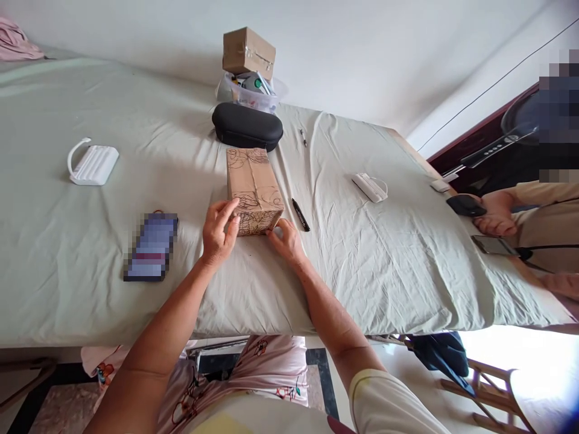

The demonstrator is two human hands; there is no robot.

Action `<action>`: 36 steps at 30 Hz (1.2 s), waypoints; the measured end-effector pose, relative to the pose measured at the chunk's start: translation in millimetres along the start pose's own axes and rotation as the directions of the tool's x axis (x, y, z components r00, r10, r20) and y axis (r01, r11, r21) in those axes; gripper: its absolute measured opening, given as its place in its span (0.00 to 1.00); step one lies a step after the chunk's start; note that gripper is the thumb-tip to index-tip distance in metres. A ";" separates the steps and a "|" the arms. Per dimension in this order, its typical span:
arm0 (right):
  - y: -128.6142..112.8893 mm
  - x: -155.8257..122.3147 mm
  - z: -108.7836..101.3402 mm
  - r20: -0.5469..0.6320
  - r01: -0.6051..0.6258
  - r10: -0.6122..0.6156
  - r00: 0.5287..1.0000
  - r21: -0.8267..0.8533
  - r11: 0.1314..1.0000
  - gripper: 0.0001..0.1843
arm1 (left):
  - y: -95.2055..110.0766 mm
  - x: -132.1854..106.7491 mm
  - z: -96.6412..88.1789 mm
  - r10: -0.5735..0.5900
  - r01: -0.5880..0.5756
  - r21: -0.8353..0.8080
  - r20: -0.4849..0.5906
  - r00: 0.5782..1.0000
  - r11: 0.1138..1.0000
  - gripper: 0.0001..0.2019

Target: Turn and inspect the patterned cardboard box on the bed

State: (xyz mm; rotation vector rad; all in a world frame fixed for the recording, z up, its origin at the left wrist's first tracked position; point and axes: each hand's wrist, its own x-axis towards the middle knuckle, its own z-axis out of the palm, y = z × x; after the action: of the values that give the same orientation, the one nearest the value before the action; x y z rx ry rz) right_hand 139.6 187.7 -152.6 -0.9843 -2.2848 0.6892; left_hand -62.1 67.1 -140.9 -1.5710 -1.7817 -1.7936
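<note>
Both bare hands met the near end of a cardboard box (pixel 254 178), which lay on the cloth-covered table (pixel 380 271) straight out in front of the person. The left hand (pixel 220 232) was half curled, thumb and forefinger parted, their tips at the box's near left edge. The right hand (pixel 287 244) had its fingers at the near lower right corner; whether they pinched it or only rested there, I could not tell. Neither hand was clearly nearer: the box sat between them, its long axis running away from the body, the far end slanting slightly left.

Around these two hands, one phone (pixel 151 247) lay to the left, and one black marker (pixel 301 215) just beside the box on its right. Farther out were two white gadgets, one on the left (pixel 96 164) with a looped strap, one on the right (pixel 370 187). One thin pen (pixel 303 138) lay beyond the marker. One black case (pixel 247 125) stood just behind the box, then one plastic tub (pixel 221 90) of odds and ends, with a second box (pixel 248 51) on top. One other person (pixel 549 223) was at the table's right.
</note>
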 end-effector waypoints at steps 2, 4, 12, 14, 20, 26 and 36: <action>0.5 0.9 1.4 0.075 -0.005 0.010 0.997 -0.064 0.998 0.12 | -1.2 -2.1 3.3 0.009 -0.009 0.002 0.046 0.999 1.000 0.23; 0.5 0.6 2.8 0.083 -0.010 0.014 0.996 -0.049 0.999 0.18 | -2.9 -3.2 4.9 -0.004 0.002 0.024 0.060 0.998 1.000 0.24; -14.5 -11.7 1.0 -0.407 0.167 -0.191 0.893 -0.095 0.981 0.35 | -0.8 -5.9 7.7 0.025 -0.032 0.096 0.072 0.997 0.995 0.23; -26.5 -18.1 0.7 -0.357 0.258 -0.309 0.881 -0.186 0.948 0.32 | 2.3 -8.5 10.5 0.052 -0.059 0.122 0.061 0.997 0.991 0.22; -59.9 -26.7 10.8 0.058 0.397 -0.396 0.917 -0.257 0.881 0.29 | 8.6 -14.4 16.3 0.151 -0.152 0.094 0.017 0.988 0.984 0.19; -53.0 -21.3 5.6 -0.030 0.311 -0.326 0.945 -0.232 0.922 0.28 | 8.6 -12.9 13.8 0.079 -0.087 0.112 0.070 0.994 0.990 0.20; -13.4 -4.0 4.7 -0.556 0.290 -0.246 0.794 -0.008 0.957 0.20 | 2.6 -11.6 11.1 0.105 -0.106 0.027 0.049 0.993 0.994 0.20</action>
State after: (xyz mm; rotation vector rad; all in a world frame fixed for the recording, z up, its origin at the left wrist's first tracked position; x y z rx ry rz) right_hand 132.3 175.5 -148.5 -0.6830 -1.8109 0.3095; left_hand -49.2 69.2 -150.6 -1.6763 -1.7023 -1.6885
